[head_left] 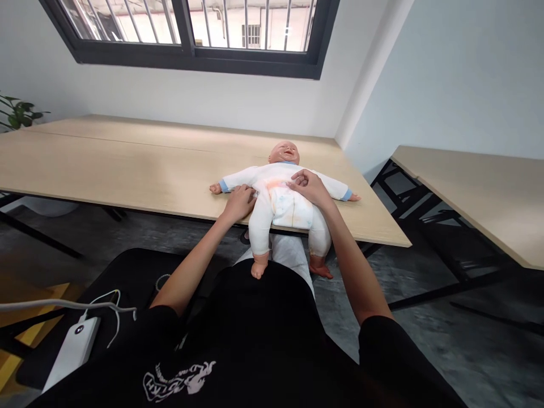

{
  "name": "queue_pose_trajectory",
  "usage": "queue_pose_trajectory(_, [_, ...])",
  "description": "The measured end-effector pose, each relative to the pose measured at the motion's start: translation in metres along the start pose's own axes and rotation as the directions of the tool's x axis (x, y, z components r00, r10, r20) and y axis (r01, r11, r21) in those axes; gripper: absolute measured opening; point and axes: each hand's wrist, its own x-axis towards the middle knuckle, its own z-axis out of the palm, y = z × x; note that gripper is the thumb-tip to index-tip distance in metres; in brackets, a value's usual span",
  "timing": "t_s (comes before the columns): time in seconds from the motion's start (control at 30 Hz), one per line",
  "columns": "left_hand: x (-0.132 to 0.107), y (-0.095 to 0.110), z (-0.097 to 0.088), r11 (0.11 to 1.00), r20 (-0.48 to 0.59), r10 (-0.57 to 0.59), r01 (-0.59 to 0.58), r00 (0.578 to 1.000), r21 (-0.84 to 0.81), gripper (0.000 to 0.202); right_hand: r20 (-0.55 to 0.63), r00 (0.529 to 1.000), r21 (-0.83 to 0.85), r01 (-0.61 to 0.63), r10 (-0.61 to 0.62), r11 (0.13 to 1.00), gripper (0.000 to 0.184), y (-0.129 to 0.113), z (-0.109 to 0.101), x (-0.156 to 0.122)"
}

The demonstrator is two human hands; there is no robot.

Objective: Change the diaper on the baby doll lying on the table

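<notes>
A baby doll (289, 170) lies on its back at the table's front edge, arms spread, legs hanging over the edge. It wears white clothing with blue cuffs and collar. Around its hips is a white diaper (291, 208) with a pale print and an orange-tinted waistband. Beside the hip on the left of the picture, my left hand (240, 203) has its fingers curled at the diaper's side; the fingertips are partly hidden. My right hand (311, 187) is over the belly, thumb and bent fingers pinching at the diaper's front waistband.
The doll rests on a light wooden table (170, 164) against the wall below a barred window. A second table (480, 192) stands at the right. On a black chair (140, 272) at the left are a white power bank (76, 345) and cables. A plant (19, 113) shows at far left.
</notes>
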Motion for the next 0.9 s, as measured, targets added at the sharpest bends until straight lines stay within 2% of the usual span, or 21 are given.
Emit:
queue_pose_trajectory(0.13, [0.003, 0.011, 0.0, 0.989, -0.016, -0.077, 0.078, 0.997, 0.125, 0.027, -0.053, 0.998, 0.205, -0.005, 0.016, 0.979, 0.051, 0.016, 0.001, -0.003])
queue_pose_trajectory(0.2, [0.004, 0.012, 0.001, 0.982, -0.022, -0.106, 0.108, 0.994, 0.153, 0.03, -0.065, 0.998, 0.29, -0.003, 0.023, 0.957, 0.053, 0.02, -0.001, -0.008])
queue_pose_trajectory(0.3, [0.0, 0.008, 0.002, 0.972, -0.06, -0.171, 0.179, 0.983, 0.151, 0.031, -0.042, 0.998, 0.304, 0.059, -0.049, 0.951, 0.043, 0.02, -0.006, -0.015])
queue_pose_trajectory(0.4, [-0.005, 0.006, 0.0, 0.956, -0.146, -0.25, 0.268, 0.957, 0.122, 0.025, 0.003, 0.99, 0.251, 0.137, -0.142, 0.958, 0.029, 0.015, -0.009, -0.021])
queue_pose_trajectory(0.5, [-0.007, 0.007, -0.002, 0.942, -0.16, -0.308, 0.324, 0.938, 0.086, 0.016, 0.006, 0.984, 0.221, 0.174, -0.179, 0.96, 0.024, 0.012, -0.008, -0.023])
queue_pose_trajectory(0.63, [-0.004, 0.007, -0.001, 0.932, -0.127, -0.361, 0.362, 0.924, -0.017, 0.002, -0.011, 0.985, 0.198, 0.173, -0.174, 0.965, 0.023, 0.015, -0.005, -0.024])
queue_pose_trajectory(0.77, [0.0, 0.0, 0.001, 0.919, -0.136, -0.374, 0.348, 0.917, -0.183, 0.011, -0.002, 0.989, 0.221, 0.142, -0.145, 0.965, 0.022, 0.016, -0.008, -0.022])
queue_pose_trajectory(0.83, [0.002, -0.005, 0.004, 0.9, -0.157, -0.363, 0.303, 0.918, -0.313, 0.012, 0.026, 0.99, 0.225, 0.128, -0.138, 0.966, 0.024, 0.008, -0.013, -0.017])
queue_pose_trajectory(0.9, [0.005, -0.009, 0.007, 0.855, -0.174, -0.359, 0.248, 0.917, -0.456, 0.014, 0.098, 0.977, 0.186, 0.166, -0.187, 0.968, 0.029, -0.007, -0.015, -0.011])
